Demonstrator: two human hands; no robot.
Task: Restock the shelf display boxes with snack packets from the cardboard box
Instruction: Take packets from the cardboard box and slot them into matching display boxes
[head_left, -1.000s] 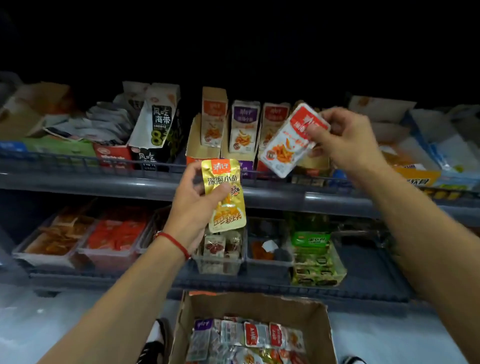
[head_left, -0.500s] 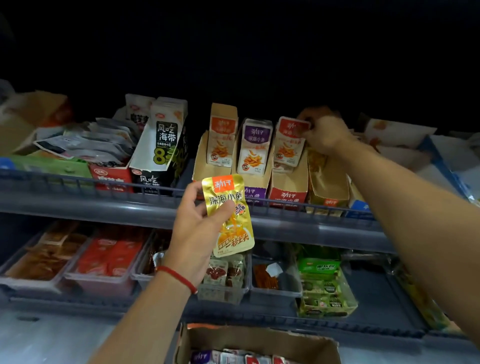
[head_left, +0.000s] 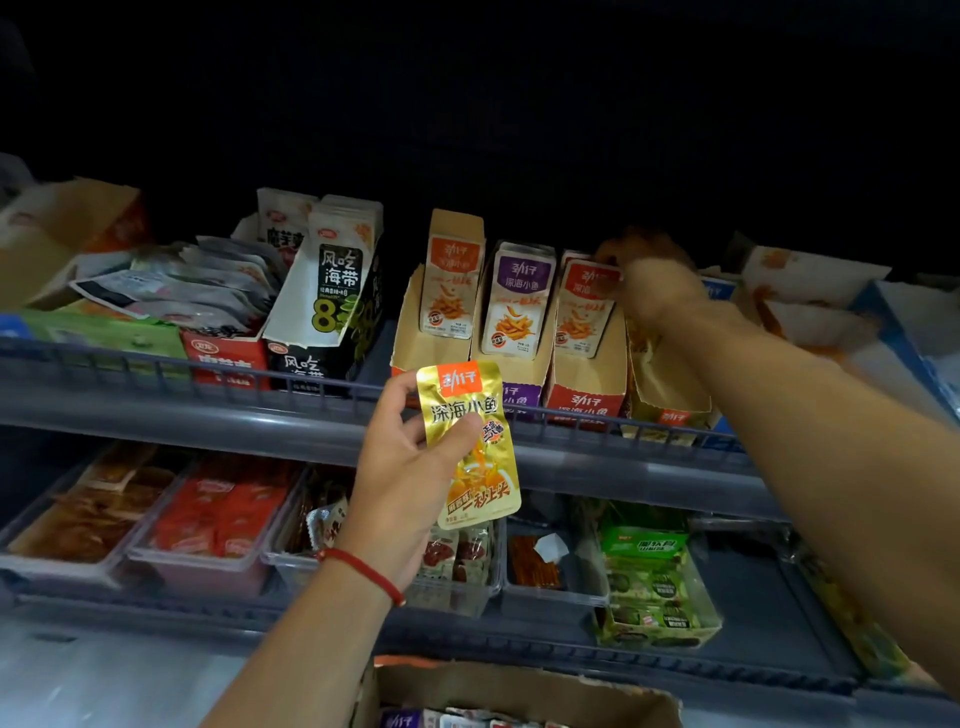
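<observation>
The left hand (head_left: 410, 467) is raised in front of the upper shelf (head_left: 208, 410), fingers curled round a gold packet (head_left: 470, 441) that stands upright, thumb across its face. The right arm reaches far over the shelf rail; the right hand (head_left: 649, 280) is at the top of the red packets (head_left: 584, 306) in the red display box (head_left: 584, 400). Its fingers are in shadow and blurred, so I cannot tell if they pinch a packet. The cardboard box (head_left: 519, 691) is cut off at the bottom edge.
</observation>
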